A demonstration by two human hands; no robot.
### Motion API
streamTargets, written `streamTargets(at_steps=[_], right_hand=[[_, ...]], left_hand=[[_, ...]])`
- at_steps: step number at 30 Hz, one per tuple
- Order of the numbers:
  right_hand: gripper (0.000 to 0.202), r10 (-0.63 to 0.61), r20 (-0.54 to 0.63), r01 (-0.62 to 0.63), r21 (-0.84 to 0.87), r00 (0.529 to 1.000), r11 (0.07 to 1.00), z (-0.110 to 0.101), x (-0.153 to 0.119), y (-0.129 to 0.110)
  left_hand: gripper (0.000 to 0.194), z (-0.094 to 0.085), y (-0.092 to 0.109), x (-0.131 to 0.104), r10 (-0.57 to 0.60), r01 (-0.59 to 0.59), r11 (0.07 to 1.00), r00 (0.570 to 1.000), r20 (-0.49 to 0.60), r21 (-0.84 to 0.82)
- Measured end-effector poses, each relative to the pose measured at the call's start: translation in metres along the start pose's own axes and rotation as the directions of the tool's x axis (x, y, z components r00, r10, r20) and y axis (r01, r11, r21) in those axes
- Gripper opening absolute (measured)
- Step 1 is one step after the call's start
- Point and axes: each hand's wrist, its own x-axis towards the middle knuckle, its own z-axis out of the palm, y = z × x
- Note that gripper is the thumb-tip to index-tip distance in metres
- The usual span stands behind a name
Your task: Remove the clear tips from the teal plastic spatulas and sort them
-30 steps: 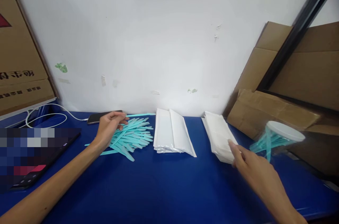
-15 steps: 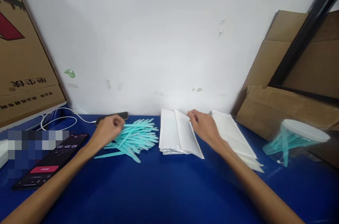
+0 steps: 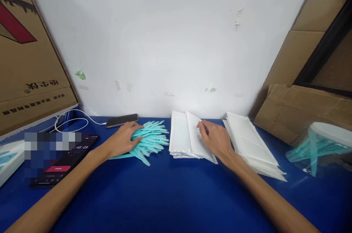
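A fanned pile of slim, flat teal plastic sticks (image 3: pixel 151 137) lies left of centre. My left hand (image 3: pixel 123 139) rests on the pile's left side, thumb and fingers apart, hiding some sticks. Right of the pile is a stack of white packets (image 3: pixel 180 134) with clear plastic showing at the near end. The top packet on the right lies askew. At its upper right edge, my right hand (image 3: pixel 216 137) is closed, with thumb and index finger pinching the packet. A second stack of white packets (image 3: pixel 250 141) lies beyond my right wrist.
A clear tub with a white lid (image 3: pixel 330 134), holding teal sticks, lies at the right by cardboard (image 3: pixel 297 112). On the left are a phone showing a timer (image 3: pixel 63 163), a second phone (image 3: pixel 121 120) on a white cable (image 3: pixel 90 119), and a large carton (image 3: pixel 35 57).
My left hand has gone from a pinch at the pile's upper left to lying spread on it. The right hand stays at the packet's edge. The view has shifted slightly.
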Motion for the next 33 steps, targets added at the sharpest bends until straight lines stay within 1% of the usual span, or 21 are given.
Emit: streamTargets(at_steps=[4,9,14,19,22,24,26,28,31,33], right_hand=[[0.036,-0.004,0.028,0.004,0.028,1.000,1.000,-0.005,-0.003,-0.006],[0.037,-0.003,0.041,0.002,0.031,0.999,1.000,-0.004,-0.003,-0.006],[0.037,-0.018,0.049,0.016,0.031,0.999,0.999,-0.002,-0.003,-0.005],[0.037,-0.017,0.036,0.016,0.029,0.999,0.999,-0.003,-0.004,-0.007],[0.034,-0.057,-0.011,0.058,0.072,0.998,0.996,-0.004,-0.005,-0.009],[0.032,-0.127,-0.045,0.132,0.130,0.991,0.983,-0.006,-0.006,-0.013],[0.030,-0.224,-0.063,0.232,0.191,0.973,0.954,-0.008,-0.009,-0.018],[0.029,-0.332,-0.082,0.342,0.224,0.940,0.912,-0.009,-0.014,-0.028],[0.033,-0.506,-0.095,0.514,0.213,0.857,0.831,-0.005,-0.026,-0.054],[0.035,-0.610,-0.057,0.608,0.194,0.790,0.770,0.003,-0.037,-0.076]], left_hand=[[0.054,-0.003,-0.004,0.001,0.010,-0.009,0.999,1.000,0.021,-0.036],[0.049,-0.005,-0.011,0.002,0.035,-0.034,0.998,0.999,0.016,-0.062],[0.047,-0.007,-0.017,0.005,0.055,-0.055,0.998,0.998,0.008,-0.011],[0.046,-0.010,-0.015,0.006,0.026,-0.025,0.999,0.999,-0.019,0.032],[0.049,-0.009,-0.012,0.003,0.029,-0.029,1.000,0.999,-0.039,-0.002],[0.052,-0.007,-0.010,-0.001,0.042,-0.043,0.999,0.998,-0.041,-0.027],[0.052,-0.005,-0.006,-0.002,0.040,-0.041,0.998,0.999,-0.036,-0.036],[0.054,-0.002,-0.002,0.002,0.018,-0.019,0.999,0.999,-0.035,-0.036],[0.064,0.005,0.003,0.022,-0.052,0.051,0.998,0.999,-0.016,-0.039],[0.070,0.010,0.005,0.042,-0.095,0.097,0.994,0.995,0.022,-0.060]])
